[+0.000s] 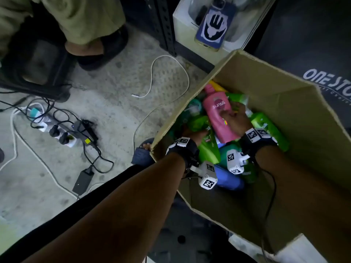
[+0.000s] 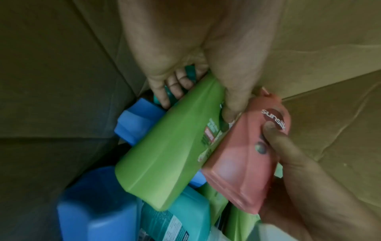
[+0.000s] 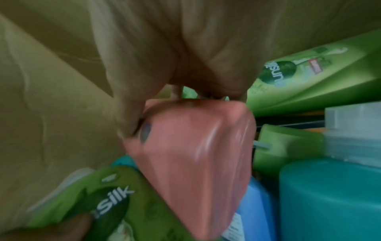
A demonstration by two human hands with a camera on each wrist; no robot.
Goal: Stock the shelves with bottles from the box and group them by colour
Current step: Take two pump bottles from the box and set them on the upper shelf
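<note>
An open cardboard box (image 1: 284, 103) on the floor holds several mixed bottles. My left hand (image 1: 191, 132) reaches into its left side and grips a green Sunsilk bottle (image 1: 207, 147). In the left wrist view the fingers (image 2: 171, 88) curl under that green bottle (image 2: 175, 146) with the thumb on top. My right hand (image 1: 235, 118) grips a pink Sunsilk bottle (image 1: 218, 114) lying on top of the pile. In the right wrist view the pink bottle (image 3: 195, 154) fills the middle. The two held bottles touch side by side.
More bottles lie in the box: green (image 1: 269, 130), teal (image 1: 224, 152), blue (image 1: 228, 179), yellow (image 1: 218, 86). A phone (image 1: 214, 25) lies on a white box behind. A power strip (image 1: 60, 130) and cables cross the floor at left. Another person's sandalled foot (image 1: 98, 48) stands beyond.
</note>
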